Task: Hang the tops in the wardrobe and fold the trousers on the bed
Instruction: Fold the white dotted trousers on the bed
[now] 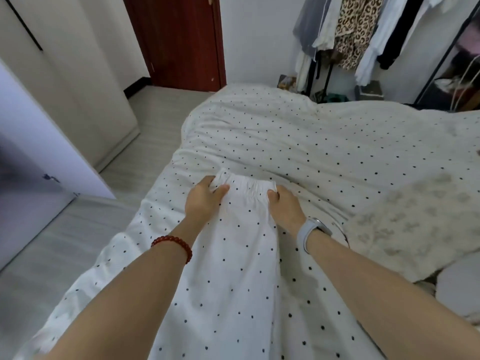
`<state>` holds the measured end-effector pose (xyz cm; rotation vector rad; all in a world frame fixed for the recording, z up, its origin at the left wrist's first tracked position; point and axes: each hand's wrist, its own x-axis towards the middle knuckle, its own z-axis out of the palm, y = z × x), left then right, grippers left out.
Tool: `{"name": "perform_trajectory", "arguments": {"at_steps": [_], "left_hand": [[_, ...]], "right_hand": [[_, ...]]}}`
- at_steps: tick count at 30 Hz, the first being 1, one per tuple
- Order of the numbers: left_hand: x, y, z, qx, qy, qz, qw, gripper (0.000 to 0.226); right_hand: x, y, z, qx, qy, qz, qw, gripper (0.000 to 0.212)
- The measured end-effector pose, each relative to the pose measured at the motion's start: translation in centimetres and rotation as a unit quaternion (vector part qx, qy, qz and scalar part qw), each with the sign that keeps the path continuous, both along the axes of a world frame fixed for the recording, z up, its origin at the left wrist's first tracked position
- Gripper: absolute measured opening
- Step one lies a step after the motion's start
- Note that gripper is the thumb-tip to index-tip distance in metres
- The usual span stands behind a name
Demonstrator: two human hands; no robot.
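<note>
Trousers (pixel 241 245) lying lengthwise on the bed (pixel 324 141), elastic waistband farthest away. Left hand (pixel 204 201) and right hand (pixel 285 206) each pinching a waistband corner, fingers curled round the fabric, probably keeping it taut and square for folding.

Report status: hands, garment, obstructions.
Left hand and right hand both grip the elastic waistband of the white black-dotted trousers. Trousers lie lengthwise on the matching dotted bedcover. Nothing in the way.
</note>
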<state>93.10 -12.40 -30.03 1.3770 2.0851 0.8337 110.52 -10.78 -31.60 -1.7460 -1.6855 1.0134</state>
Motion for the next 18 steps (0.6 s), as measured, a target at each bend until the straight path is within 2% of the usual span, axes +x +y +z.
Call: {"name": "perform_trajectory", "arguments": {"at_steps": [2,4,5,7,9,10,12,14,18], "left_hand": [[0.2,1.0,-2.7,-0.046,0.079,-0.001,0.996,0.052],[0.7,1.0,-4.5,-0.070,0.159,-0.003,0.985,0.053],[0.9,0.3,-4.8,-0.056,0.189,-0.007,0.980,0.052],[1.2,-2.8,-5.6,0.022,0.250,-0.040,0.967,0.044],[1.6,-6.9,-6.9,0.093,0.323,-0.105,0.936,0.039],[1.8,-9.5,-7.8,0.097,0.344,-0.136,0.924,0.041],[1.7,-13.7,-9.5,0.064,0.368,-0.178,0.910,0.046],[1.6,-16.3,-10.7,0.024,0.388,-0.194,0.901,0.049],[0.7,-20.8,-11.2,-0.032,0.407,-0.198,0.891,0.053]], "right_hand": [[0.5,0.9,-2.3,-0.028,-0.001,0.002,1.000,0.027],[0.8,1.1,-3.8,-0.044,-0.009,-0.003,0.999,0.044],[1.0,0.5,-4.0,-0.019,-0.027,-0.003,0.999,0.047],[1.1,-2.2,-4.1,0.103,-0.084,0.015,0.991,0.045],[0.7,-6.0,-4.7,0.237,-0.176,0.078,0.952,0.046],[0.5,-8.4,-5.4,0.266,-0.221,0.122,0.930,0.046],[-0.2,-12.3,-6.9,0.268,-0.299,0.202,0.893,0.048],[-0.8,-14.7,-8.1,0.245,-0.347,0.231,0.875,0.049],[-0.9,-18.8,-8.5,0.197,-0.367,0.225,0.881,0.056]]}}
